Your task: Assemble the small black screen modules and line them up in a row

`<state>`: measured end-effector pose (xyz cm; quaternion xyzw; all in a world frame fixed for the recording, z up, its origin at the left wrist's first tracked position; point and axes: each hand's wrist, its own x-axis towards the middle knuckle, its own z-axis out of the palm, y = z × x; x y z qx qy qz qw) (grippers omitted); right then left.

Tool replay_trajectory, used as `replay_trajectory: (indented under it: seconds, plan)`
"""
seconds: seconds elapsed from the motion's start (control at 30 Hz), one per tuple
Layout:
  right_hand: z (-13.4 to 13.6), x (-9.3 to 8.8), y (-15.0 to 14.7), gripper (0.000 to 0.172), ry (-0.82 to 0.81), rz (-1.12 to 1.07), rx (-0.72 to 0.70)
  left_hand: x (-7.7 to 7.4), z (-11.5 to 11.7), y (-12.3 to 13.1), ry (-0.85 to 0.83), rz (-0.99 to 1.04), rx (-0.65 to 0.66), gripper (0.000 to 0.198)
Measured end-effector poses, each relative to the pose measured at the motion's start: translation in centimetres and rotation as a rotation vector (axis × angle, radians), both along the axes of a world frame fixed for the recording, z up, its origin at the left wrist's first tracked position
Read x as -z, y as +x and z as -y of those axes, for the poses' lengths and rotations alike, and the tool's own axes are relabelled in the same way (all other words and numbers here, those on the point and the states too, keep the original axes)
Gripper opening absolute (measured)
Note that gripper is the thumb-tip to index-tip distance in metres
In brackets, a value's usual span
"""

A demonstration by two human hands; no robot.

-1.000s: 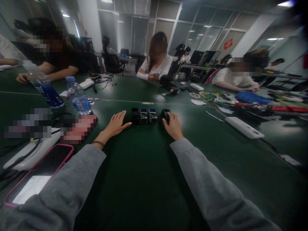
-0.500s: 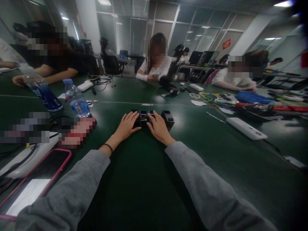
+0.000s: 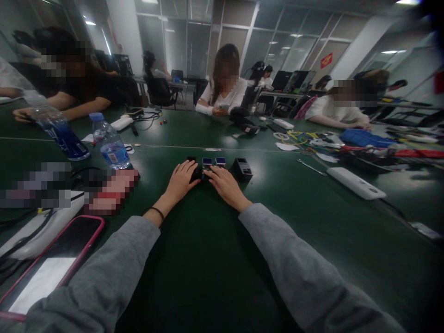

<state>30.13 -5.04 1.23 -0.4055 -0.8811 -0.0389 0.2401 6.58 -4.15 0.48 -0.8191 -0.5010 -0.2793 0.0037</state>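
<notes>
My left hand [image 3: 181, 179] lies with fingers stretched over a dark block [image 3: 191, 158] that it mostly covers. Beside it, my right hand [image 3: 226, 186] reaches leftward, fingers extended, its tips on the lower front of a small device with a dark blue top panel [image 3: 207, 161]. A second small device of the same look [image 3: 220, 161] stands just to the right, its lower part hidden behind my right hand. Further right is a black box with grey markings [image 3: 242, 169], apart from both hands. Whether either fingertip grips anything is too small to tell.
Left: a clear water bottle [image 3: 113, 150], a blue-labelled bottle [image 3: 64, 136] and a pink-framed phone [image 3: 55, 259]. Right: a wrench [image 3: 311, 167], a white power strip [image 3: 355, 182] and tangled cables [image 3: 301, 138]. A person [image 3: 222, 92] sits opposite.
My right hand has slid left, from the second blue-topped device toward the first, uncovering more of the second one's top. My left hand stays nearly in place.
</notes>
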Motion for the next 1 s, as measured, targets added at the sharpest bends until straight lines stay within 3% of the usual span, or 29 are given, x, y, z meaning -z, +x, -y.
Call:
replay_trajectory:
  seconds: [0.43,0.57,0.7,1.0]
  plan:
    - [-0.2,0.1,0.3,0.046,0.060,0.018,0.030,-0.2,0.3,-0.1,0.057,-0.107,-0.031,0.067]
    - [-0.1,0.1,0.7,0.047,0.078,-0.123,0.190,-0.4,0.6,0.0,0.077,-0.121,-0.024,0.066]
    - [-0.3,0.3,1.2,0.044,-0.029,-0.222,0.333,-0.4,0.7,0.0,0.083,-0.132,0.005,0.059]
    - [0.3,0.5,1.5,0.043,-0.116,-0.249,0.263,-0.4,0.7,-0.1,0.108,-0.142,0.076,0.050]
